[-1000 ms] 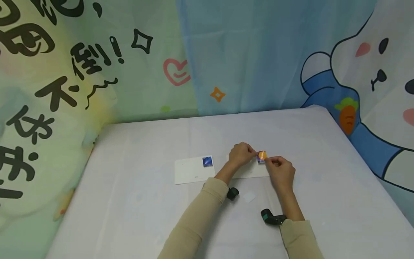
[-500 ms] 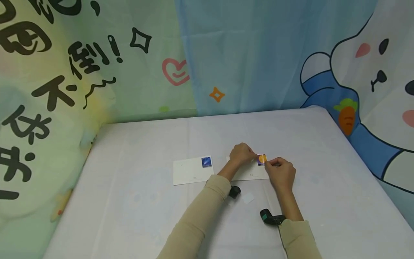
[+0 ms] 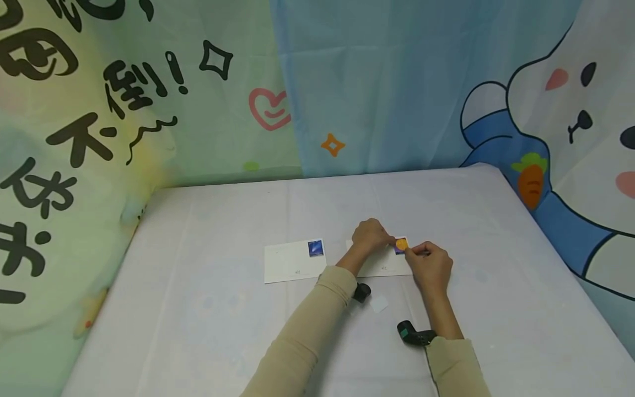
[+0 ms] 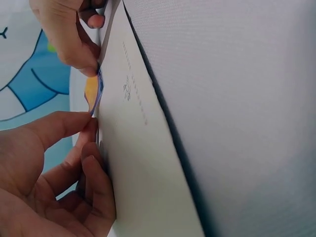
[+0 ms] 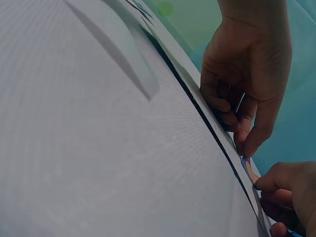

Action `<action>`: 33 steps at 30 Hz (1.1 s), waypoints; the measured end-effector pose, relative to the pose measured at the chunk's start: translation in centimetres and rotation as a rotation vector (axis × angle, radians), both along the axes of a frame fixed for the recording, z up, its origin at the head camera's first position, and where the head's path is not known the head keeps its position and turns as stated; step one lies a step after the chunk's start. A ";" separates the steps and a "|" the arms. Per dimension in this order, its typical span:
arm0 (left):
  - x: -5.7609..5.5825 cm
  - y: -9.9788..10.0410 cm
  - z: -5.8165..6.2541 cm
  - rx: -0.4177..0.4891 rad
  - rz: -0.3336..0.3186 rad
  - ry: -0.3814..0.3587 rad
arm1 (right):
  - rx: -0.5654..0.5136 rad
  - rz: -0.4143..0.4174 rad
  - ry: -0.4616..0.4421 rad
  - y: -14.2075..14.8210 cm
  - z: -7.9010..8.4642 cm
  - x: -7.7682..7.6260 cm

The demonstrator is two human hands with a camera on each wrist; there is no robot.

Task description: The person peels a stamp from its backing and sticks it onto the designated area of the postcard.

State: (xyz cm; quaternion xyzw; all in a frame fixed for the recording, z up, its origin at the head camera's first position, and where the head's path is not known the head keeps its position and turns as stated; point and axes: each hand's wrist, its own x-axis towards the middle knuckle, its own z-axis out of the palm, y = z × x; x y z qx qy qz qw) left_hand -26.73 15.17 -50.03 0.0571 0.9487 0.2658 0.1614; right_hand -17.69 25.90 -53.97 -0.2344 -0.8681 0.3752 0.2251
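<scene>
A small purple stamp-like sticker (image 3: 401, 246) with an orange disc lies at the upper right corner of a white envelope or card (image 3: 384, 264). My left hand (image 3: 371, 236) pinches the sticker's left edge between thumb and forefinger, its other fingers curled over the card. At the right edge, my right hand (image 3: 430, 264) pinches the sticker with thumb and forefinger. In the left wrist view the sticker (image 4: 92, 91) is slightly bowed between both hands. Whether its whole underside touches the card cannot be seen.
Left of the hands lies a second white envelope or card (image 3: 292, 264) with a blue stamp-like sticker (image 3: 315, 248) in its upper right corner. A small pale piece of paper (image 3: 379, 304) lies nearer on the white-covered table (image 3: 213, 331); it looks curled up in the right wrist view.
The sticker has come down slightly toward the card, held by both hands throughout. The hands have otherwise hardly moved; the head view has shifted a little.
</scene>
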 end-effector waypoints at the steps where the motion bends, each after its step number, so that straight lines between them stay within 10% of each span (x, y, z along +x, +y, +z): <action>1: 0.0 0.0 0.0 -0.003 0.000 0.003 | 0.004 0.002 0.001 0.0 0.0 0.0; 33: -0.1 0.1 -0.3 -0.021 0.010 0.022 | 0.042 0.023 0.000 0.0 -0.2 -0.1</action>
